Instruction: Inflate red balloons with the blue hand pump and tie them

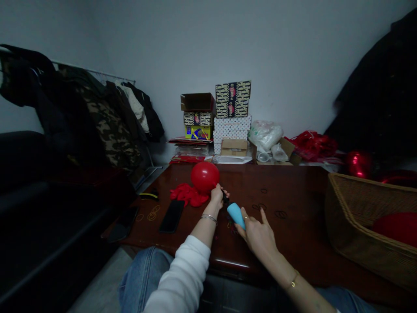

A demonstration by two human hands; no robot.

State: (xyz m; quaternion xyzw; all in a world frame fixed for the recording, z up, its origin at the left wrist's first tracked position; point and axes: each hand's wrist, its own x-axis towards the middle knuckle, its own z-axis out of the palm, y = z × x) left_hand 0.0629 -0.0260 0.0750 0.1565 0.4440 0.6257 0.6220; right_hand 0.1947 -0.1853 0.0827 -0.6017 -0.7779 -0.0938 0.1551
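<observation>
The left hand (216,195) pinched the red balloon (205,176), which sat just beyond its fingers; the right hand (259,234) gripped a blue cylinder (236,214), one finger spread away.

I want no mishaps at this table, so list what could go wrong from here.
The red balloon might slip loose if the left hand, which seems to grip it at its lower right edge, relaxes. The blue cylinder, tilted in the right hand, could drop onto the table. The black phone lies close to the left forearm, so a leftward sweep might knock it.
</observation>
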